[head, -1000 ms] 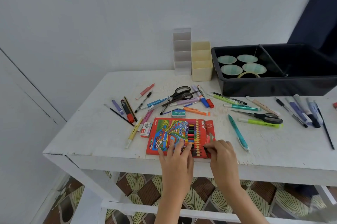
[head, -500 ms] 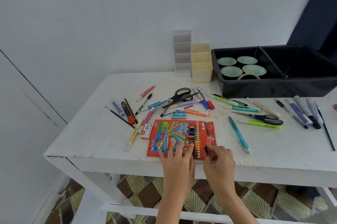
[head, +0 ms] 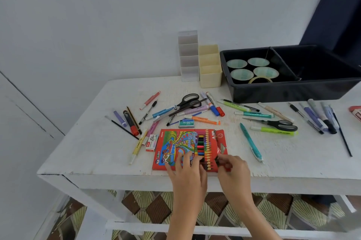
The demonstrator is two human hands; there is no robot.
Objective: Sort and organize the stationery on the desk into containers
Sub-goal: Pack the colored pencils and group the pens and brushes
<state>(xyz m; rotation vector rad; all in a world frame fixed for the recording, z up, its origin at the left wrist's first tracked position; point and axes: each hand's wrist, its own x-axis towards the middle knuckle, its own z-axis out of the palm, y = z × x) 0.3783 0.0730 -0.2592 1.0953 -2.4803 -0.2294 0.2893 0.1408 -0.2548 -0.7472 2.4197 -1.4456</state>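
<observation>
A red box of colour pencils point(head: 175, 146) lies flat near the desk's front edge. My left hand point(head: 187, 171) rests on its near end with fingers spread flat. My right hand point(head: 233, 169) pinches the box's near right flap. Pens, markers and highlighters lie scattered behind and to the right, with black scissors point(head: 190, 101) in the middle and a second pair of scissors point(head: 281, 124) on the right. A cream organizer point(head: 210, 75), a clear organizer point(head: 188, 54) and a black bin point(head: 293, 89) stand at the back.
Several tape rolls point(head: 254, 68) sit in the black bin's left compartment. A staples box point(head: 186, 123) and a small white box point(head: 151, 143) lie by the pencil box. A red item point(head: 356, 111) shows at the right edge. The white desk point(head: 88, 152) ends just below my hands.
My right hand has shifted slightly along the pencil box's near right corner, still working the flap. My left hand stays pressed on the box.
</observation>
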